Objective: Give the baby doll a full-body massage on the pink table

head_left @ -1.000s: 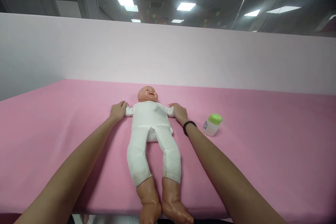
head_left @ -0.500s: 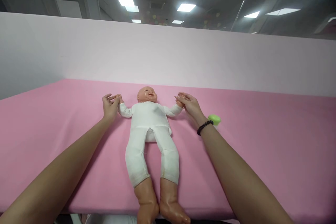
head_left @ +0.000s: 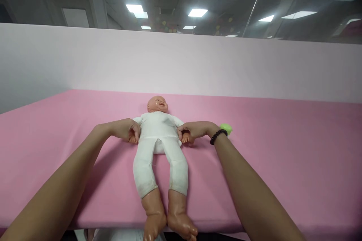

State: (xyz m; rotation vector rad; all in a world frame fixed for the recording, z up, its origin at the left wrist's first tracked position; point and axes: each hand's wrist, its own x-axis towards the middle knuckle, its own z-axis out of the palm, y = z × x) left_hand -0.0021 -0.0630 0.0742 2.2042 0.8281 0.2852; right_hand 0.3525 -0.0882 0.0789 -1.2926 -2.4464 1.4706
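A baby doll (head_left: 158,126) in a white cloth suit lies on its back, head away from me, its bare feet at the near edge of the pink padded surface (head_left: 98,199). My left hand (head_left: 126,128) is closed around the doll's forearm on the left side, by its hip. On the other side my right hand (head_left: 195,130) grips the other forearm. Both of the doll's small hands poke out below my fingers. A black beaded bracelet (head_left: 218,136) circles my right wrist.
A bright green object (head_left: 226,128) lies just beyond my right wrist, partly hidden by it. A white wall panel (head_left: 181,64) runs along the back, with glass above it showing ceiling lights.
Both doll arms have come down from raised out beside its head to alongside its body, with my hands moving inward and toward me. My view has tilted up slightly.
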